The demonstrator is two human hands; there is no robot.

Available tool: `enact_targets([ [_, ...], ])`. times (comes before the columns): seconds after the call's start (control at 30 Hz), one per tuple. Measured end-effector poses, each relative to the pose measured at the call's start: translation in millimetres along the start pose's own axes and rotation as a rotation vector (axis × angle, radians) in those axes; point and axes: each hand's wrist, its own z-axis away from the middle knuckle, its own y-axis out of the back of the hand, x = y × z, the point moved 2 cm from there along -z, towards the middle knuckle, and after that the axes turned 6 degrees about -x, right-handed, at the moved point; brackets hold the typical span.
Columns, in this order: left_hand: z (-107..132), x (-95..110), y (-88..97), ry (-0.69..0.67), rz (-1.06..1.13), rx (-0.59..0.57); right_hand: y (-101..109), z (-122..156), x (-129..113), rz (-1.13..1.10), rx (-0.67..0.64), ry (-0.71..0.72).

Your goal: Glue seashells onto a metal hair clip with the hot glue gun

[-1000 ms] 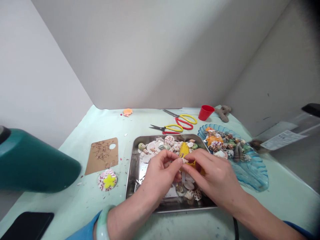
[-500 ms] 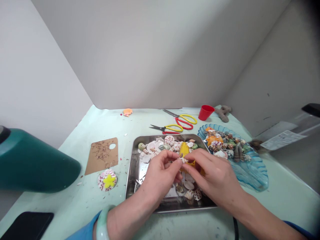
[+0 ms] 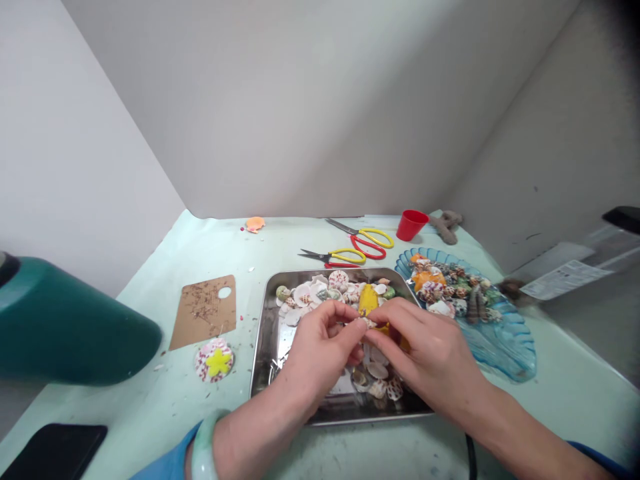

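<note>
A small pale seashell [image 3: 369, 323] is pinched between my two hands above the metal tray [image 3: 264, 327]. The fingertips of my left hand [image 3: 325, 350] hold it from the left, and my right hand [image 3: 425, 347] grips it from the right; the fingers cover most of it. Under and around the hands, the tray holds white and spotted shells [image 3: 310, 291] at the back and more shells [image 3: 379, 383] toward the front. A yellow piece [image 3: 369, 299] lies just behind the fingertips, partly hidden by them.
Two pairs of scissors [image 3: 370, 244] lie behind the tray, near a red cup [image 3: 412, 225]. To the right, a blue scalloped plate [image 3: 505, 347] holds many shells. At left are a brown card [image 3: 205, 310], a shell with a yellow flower [image 3: 215, 361] and a green bottle [image 3: 75, 327].
Both hands stay in nearly the same place above the tray. The small shell between the fingertips has turned slightly and is now a little more covered.
</note>
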Motion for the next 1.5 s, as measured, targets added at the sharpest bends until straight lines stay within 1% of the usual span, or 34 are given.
enact_targets([
  [0.27, 0.2, -1.4, 0.2, 0.028, -0.002, 0.021, 1.4, -1.5, -1.6, 0.014, 0.032, 0.016],
  [0.7, -0.4, -1.2, -0.2, 0.034, 0.011, 0.002, -0.1, -0.2, 0.4, 0.044, 0.002, 0.014],
  [0.93, -0.4, -1.7, 0.5, -0.005, 0.0, -0.01, 0.3, -1.1, 0.1, 0.029, 0.017, 0.024],
  [1.07, -1.0, -2.4, 1.1, -0.018, 0.007, -0.012, -0.3, -0.6, -0.6, 0.02, 0.002, 0.027],
  [1.5, 1.0, -0.3, 0.3, -0.013, 0.038, 0.002, 1.5, 0.5, -1.8, 0.0, 0.009, 0.045],
])
